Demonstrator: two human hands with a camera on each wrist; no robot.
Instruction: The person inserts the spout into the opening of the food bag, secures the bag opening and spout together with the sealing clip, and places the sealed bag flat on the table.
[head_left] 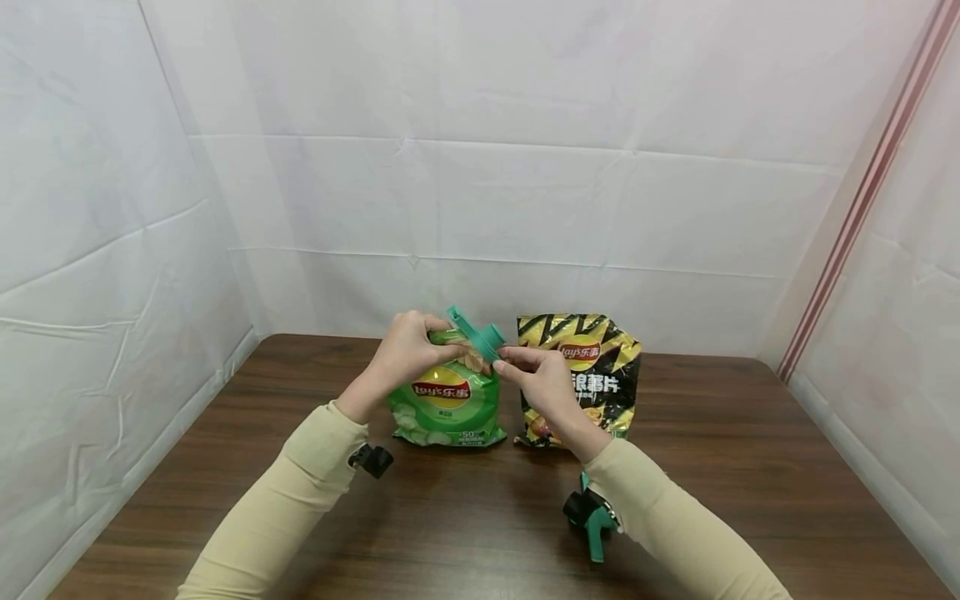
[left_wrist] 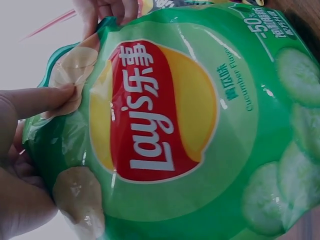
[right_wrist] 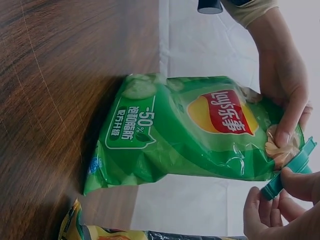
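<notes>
A green Lay's chip bag [head_left: 450, 408] stands upright on the table. My left hand [head_left: 408, 343] grips its top edge, the thumb on the printed chips and the fingers behind, as the left wrist view shows. My right hand [head_left: 546, 385] pinches a teal bag clip [head_left: 480, 337] with a round spout cap, at the cap end. The clip slants up and left over the bag's top right corner. In the right wrist view the clip [right_wrist: 300, 162] lies right along the bag's top edge, and the left thumb [right_wrist: 284, 135] presses on the bag close beside it.
To the right stands a black and yellow Lay's bag [head_left: 618, 375], partly behind my right hand. A second teal clip [head_left: 596, 537] lies on the wooden table [head_left: 480, 533] under my right wrist, partly covered by the wrist camera. White sheeting [head_left: 480, 200] hangs behind and at both sides.
</notes>
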